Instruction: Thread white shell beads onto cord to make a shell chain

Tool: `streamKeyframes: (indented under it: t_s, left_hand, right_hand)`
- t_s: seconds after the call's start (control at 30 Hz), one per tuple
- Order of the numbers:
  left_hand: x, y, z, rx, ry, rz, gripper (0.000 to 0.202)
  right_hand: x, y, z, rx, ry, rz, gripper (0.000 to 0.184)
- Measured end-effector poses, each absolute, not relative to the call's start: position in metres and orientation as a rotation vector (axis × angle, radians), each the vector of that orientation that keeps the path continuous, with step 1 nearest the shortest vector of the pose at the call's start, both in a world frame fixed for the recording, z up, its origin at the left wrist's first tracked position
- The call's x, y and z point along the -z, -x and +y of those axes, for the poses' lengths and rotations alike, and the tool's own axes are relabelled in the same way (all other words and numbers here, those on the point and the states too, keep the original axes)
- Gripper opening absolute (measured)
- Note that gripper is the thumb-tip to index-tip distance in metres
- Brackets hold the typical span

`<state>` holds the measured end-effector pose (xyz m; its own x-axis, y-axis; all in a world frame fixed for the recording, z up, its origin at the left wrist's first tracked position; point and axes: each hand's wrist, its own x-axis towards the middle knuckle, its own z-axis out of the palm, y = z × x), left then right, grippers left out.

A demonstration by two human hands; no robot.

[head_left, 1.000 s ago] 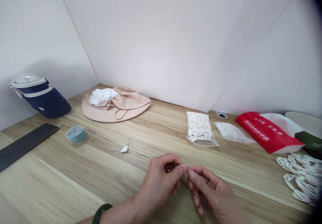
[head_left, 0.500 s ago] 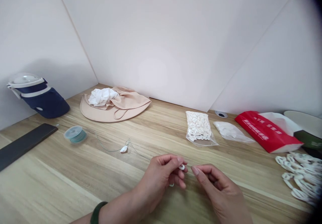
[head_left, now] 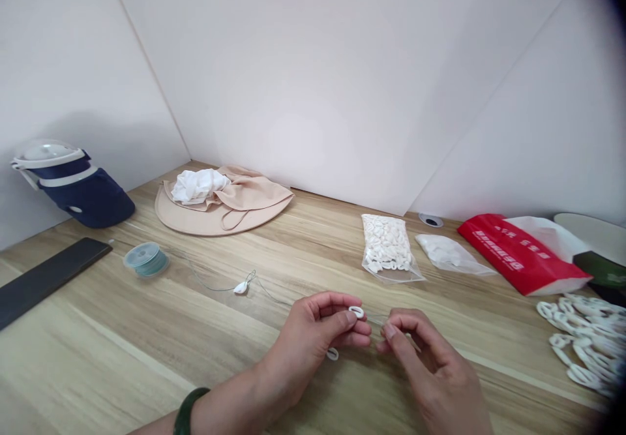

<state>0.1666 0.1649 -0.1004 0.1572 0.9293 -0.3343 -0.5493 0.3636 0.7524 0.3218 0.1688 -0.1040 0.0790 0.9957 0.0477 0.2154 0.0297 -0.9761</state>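
Observation:
My left hand [head_left: 327, 326] pinches a small white cowrie shell [head_left: 357, 312] between thumb and fingertips. To the right, my right hand [head_left: 426, 360] has thumb and forefinger closed on a thin thread [head_left: 376, 318], which stretches across the gap between the hands. Just below my left hand shows a second cowrie shell [head_left: 332, 354], partly hidden by the fingers. Further left, one more shell [head_left: 241, 287] lies on the table beside a loop of the thread. That thread runs toward a spool of teal thread [head_left: 147, 260].
Along the back stand a clear bag of shells [head_left: 387, 244], a smaller white bag [head_left: 447, 252] and a red packet [head_left: 518, 255]. Strung shells [head_left: 584, 344] lie far right. Leftward are a beige hat [head_left: 254, 194], a navy bottle [head_left: 88, 194] and a dark flat bar [head_left: 51, 282].
The shell in my left hand has come up and shows more fully at the fingertips. My right hand has shifted slightly right, and thread is now visible between the hands.

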Motion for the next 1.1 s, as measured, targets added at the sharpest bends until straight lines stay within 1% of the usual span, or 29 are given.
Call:
streamKeyframes:
  t_s: [0.13, 0.27, 0.7, 0.93, 1.1]
  left_hand:
    - [0.099, -0.166, 0.166, -1.127, -0.539, 0.871, 0.026]
    - [0.098, -0.167, 0.165, -1.11, -0.532, 0.877, 0.028]
    - [0.099, -0.167, 0.165, -1.1, -0.532, 0.883, 0.027]
    - [0.099, -0.167, 0.167, -1.111, -0.518, 0.912, 0.032]
    - [0.098, -0.167, 0.165, -1.121, -0.515, 0.917, 0.029]
  right_hand:
    - [0.112, -0.327, 0.172, -1.135, 1.274, -1.359, 0.015]
    - [0.116, -0.329, 0.171, -1.187, 1.249, -1.338, 0.013]
    - [0.117, -0.327, 0.172, -1.202, 1.27, -1.347, 0.013]
    - [0.116, -0.327, 0.169, -1.242, 1.26, -1.261, 0.014]
    - [0.109, -0.321, 0.167, -1.231, 1.283, -1.223, 0.017]
